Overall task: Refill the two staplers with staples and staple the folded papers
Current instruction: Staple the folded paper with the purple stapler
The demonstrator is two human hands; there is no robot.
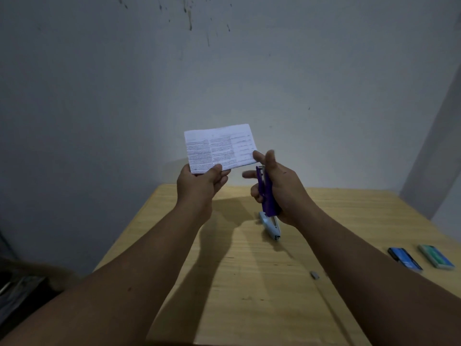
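A folded white paper (220,148) with printed lines is held up above the far table edge. My left hand (200,182) pinches its lower left corner. My right hand (277,186) grips a purple stapler (265,193) upright, its head just below the paper's lower right corner, which the thumb and a finger touch. A second, light blue stapler (270,224) lies on the wooden table (249,283) beneath my right hand.
Two staple boxes, one blue (404,258) and one green (436,256), lie at the table's right. A small strip of staples (314,274) rests near them. A grey wall stands behind the table. Dark clutter sits at the lower left.
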